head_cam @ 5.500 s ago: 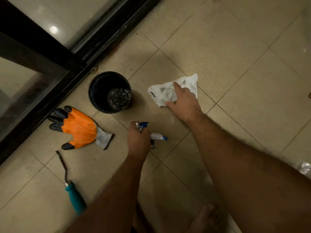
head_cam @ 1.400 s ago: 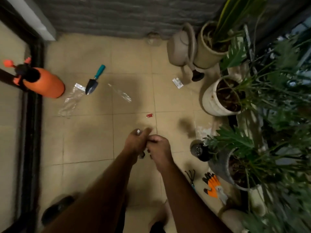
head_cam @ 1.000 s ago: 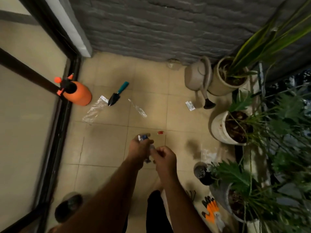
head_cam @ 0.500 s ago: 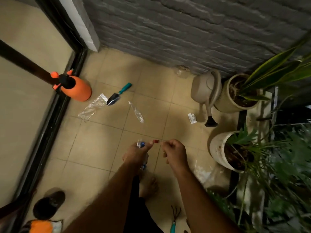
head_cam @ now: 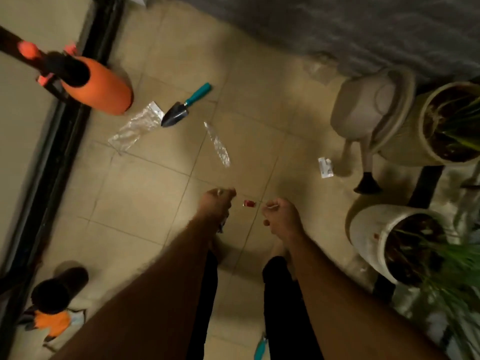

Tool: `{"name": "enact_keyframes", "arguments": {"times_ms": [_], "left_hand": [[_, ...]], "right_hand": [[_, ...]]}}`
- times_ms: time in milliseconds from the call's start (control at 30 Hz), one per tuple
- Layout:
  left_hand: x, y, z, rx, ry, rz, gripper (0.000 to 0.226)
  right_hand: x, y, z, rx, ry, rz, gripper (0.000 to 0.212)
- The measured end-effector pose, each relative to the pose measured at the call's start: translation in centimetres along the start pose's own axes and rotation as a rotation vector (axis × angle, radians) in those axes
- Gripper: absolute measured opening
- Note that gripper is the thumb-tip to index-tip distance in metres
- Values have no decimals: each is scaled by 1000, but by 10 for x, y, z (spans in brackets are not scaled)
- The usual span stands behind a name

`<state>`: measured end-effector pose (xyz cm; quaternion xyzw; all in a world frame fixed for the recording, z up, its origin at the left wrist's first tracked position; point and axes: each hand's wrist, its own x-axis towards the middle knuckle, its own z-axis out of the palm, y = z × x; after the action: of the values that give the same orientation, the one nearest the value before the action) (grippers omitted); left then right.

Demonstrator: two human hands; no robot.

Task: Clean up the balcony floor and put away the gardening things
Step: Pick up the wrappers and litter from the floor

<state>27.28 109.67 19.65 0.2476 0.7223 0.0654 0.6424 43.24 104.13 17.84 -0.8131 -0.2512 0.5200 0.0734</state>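
Note:
My left hand grips a bunch of crumpled wrappers that pokes out below the fist. Beside it, my right hand is curled, with nothing clearly in it. A small red scrap lies on the tile between them. Farther off on the floor are a teal-handled trowel, a clear plastic bag, a clear plastic strip and a white packet. The view is blurred.
An orange sprayer stands by the black door frame at left. A beige watering can and two potted plants line the right. At lower left are a black pot and an orange glove; a teal tool handle lies between my legs.
I have stood up and turned from the glove and pot to the far end of the balcony. The white wrapper went from my right hand into my left. My hands have drawn apart.

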Motion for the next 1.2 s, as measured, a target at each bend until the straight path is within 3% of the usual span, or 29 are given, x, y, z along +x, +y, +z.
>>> {"name": "enact_keyframes", "arguments": {"times_ms": [133,267,433,667,733,867,1000,1133,1200], "left_hand": [[76,-51,14,133,63,-11,24],[141,-96,54,524,116,69,39],[184,-133,115,749,49,162,59],[226,-175,140,898,13,309,32],[237,-180,139,937,71,336,27],[245,-173,141,1023,99,281,33],[246,-138,149,754,163,414,19],[252,-84,158,516,223,522,18],[263,-64,156,373,242,510,16]], "right_hand": [[81,34,21,-159,-23,-55,2],[156,66,31,-185,50,-86,4],[218,100,27,-205,135,-157,10],[261,131,13,-84,231,-175,19],[268,136,6,-91,252,-151,20],[281,150,-17,-164,436,-152,24],[299,150,-47,-283,598,-101,57],[332,147,-74,-276,527,42,78],[345,147,-80,-248,473,37,77]]}}
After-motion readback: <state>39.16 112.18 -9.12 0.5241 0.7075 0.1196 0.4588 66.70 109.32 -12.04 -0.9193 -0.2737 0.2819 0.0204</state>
